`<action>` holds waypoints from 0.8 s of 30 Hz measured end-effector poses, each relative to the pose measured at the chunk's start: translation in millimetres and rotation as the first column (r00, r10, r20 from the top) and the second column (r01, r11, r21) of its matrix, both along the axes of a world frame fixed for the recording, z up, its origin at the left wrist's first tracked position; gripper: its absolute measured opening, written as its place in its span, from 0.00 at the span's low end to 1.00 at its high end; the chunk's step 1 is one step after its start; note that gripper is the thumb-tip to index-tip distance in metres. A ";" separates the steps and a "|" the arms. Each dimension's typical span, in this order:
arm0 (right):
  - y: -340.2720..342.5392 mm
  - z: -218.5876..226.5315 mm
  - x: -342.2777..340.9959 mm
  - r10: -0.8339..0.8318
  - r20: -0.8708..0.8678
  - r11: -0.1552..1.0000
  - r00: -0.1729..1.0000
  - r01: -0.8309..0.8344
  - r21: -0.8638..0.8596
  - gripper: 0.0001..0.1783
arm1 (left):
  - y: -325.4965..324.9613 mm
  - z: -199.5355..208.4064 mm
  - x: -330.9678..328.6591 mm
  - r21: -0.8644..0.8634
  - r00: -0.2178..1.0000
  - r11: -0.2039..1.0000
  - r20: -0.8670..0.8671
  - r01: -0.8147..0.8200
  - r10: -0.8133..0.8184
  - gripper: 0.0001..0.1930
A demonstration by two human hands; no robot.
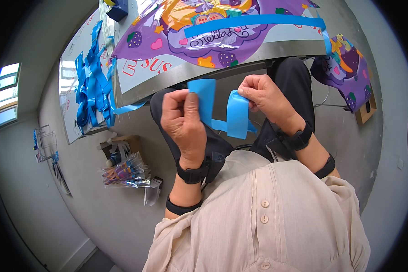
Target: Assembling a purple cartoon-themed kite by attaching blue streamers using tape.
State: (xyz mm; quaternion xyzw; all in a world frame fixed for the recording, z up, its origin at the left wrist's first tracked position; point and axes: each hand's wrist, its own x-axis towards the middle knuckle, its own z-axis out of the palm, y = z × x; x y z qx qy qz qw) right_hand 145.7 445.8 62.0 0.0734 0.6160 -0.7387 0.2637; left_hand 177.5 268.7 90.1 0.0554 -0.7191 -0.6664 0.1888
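A bright blue ribbon strip (pixel 237 119) hangs between my two hands above my lap. My left hand (pixel 182 119) pinches one flat end between thumb and fingers, with that end standing upright. My right hand (pixel 268 97) pinches the top of a folded loop of the same strip. Below the hands the strip sags and curls, and part of it is hidden behind the loop. Beyond my hands, a purple printed sheet (pixel 258 47) with a glossy surface covers much of the table. Another blue strip (pixel 258 21) lies straight across it.
A tangled heap of blue strips (pixel 94 86) lies at the table's left, one trailing over the edge. The metal table edge (pixel 167 81) runs just ahead of my knees. An open box (pixel 130 167) with clear wrapping sits on the floor at left. A purple sheet (pixel 349 81) hangs at right.
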 end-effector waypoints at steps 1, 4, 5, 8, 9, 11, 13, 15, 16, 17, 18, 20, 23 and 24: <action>3.1 -8.4 0.5 0.114 -0.261 0.942 0.959 -0.021 0.335 0.07 | -4.5 4.1 -5.9 0.091 1.000 0.995 -0.003 -0.027 0.028 0.05; 9.7 -24.8 3.2 0.448 -0.370 0.549 0.814 0.077 0.833 0.09 | -16.2 24.5 -7.3 0.288 1.000 0.958 -0.014 0.012 -0.008 0.06; 10.3 -27.9 2.5 0.391 -0.581 0.640 0.714 0.243 0.729 0.11 | -16.2 26.4 -8.4 0.296 1.000 0.955 0.027 -0.010 0.002 0.05; -11.1 -11.2 -1.1 0.079 -0.621 0.911 0.780 0.196 0.362 0.13 | -4.8 -0.7 -8.3 0.206 0.989 0.977 0.147 -0.061 0.031 0.04; -17.0 3.2 -0.9 0.024 -0.367 0.983 0.930 0.044 0.178 0.13 | 5.1 -11.5 -4.9 0.260 0.982 0.964 0.190 -0.061 0.011 0.04; -20.1 4.9 0.2 0.058 -0.096 0.996 0.994 -0.063 -0.056 0.08 | 25.8 -33.6 -0.6 0.362 0.966 0.930 0.256 -0.068 -0.029 0.04; -18.8 -13.2 -5.1 0.018 -0.114 1.000 0.993 -0.018 0.000 0.07 | 36.6 -49.5 -2.6 0.409 0.957 0.908 0.288 -0.085 -0.040 0.04; -19.9 -30.1 -15.4 -0.107 -0.042 0.994 0.993 0.107 0.000 0.05 | 42.2 -68.9 -16.0 0.400 0.946 0.908 0.323 -0.122 -0.014 0.04; -21.4 -39.0 -20.1 -0.102 -0.035 0.995 0.994 0.102 0.001 0.05 | 41.1 -80.8 -24.4 0.377 0.958 0.919 0.288 -0.114 0.001 0.06; -23.3 -48.7 -24.2 -0.165 -0.019 0.986 0.986 0.165 0.011 0.05 | 40.1 -91.8 -31.1 0.308 0.962 0.946 0.274 -0.103 0.015 0.07; -23.7 -56.1 -27.9 -0.232 -0.004 0.972 0.973 0.232 0.026 0.04 | 41.2 -98.1 -38.1 0.241 0.965 0.967 0.260 -0.087 0.022 0.07; -26.5 -68.9 -33.1 -0.273 -0.014 0.960 0.962 0.273 0.063 0.04 | 42.1 -109.4 -46.9 0.217 0.959 0.972 0.280 -0.094 0.030 0.07; -30.2 -86.4 -37.6 -0.331 -0.055 0.930 0.942 0.336 0.152 0.05 | 44.1 -118.5 -52.1 0.144 0.945 0.986 0.325 -0.089 0.038 0.05; -32.2 -89.0 -39.1 -0.340 -0.119 0.913 0.933 0.357 0.198 0.05 | 43.6 -119.3 -53.5 0.093 0.938 0.992 0.345 -0.084 0.047 0.04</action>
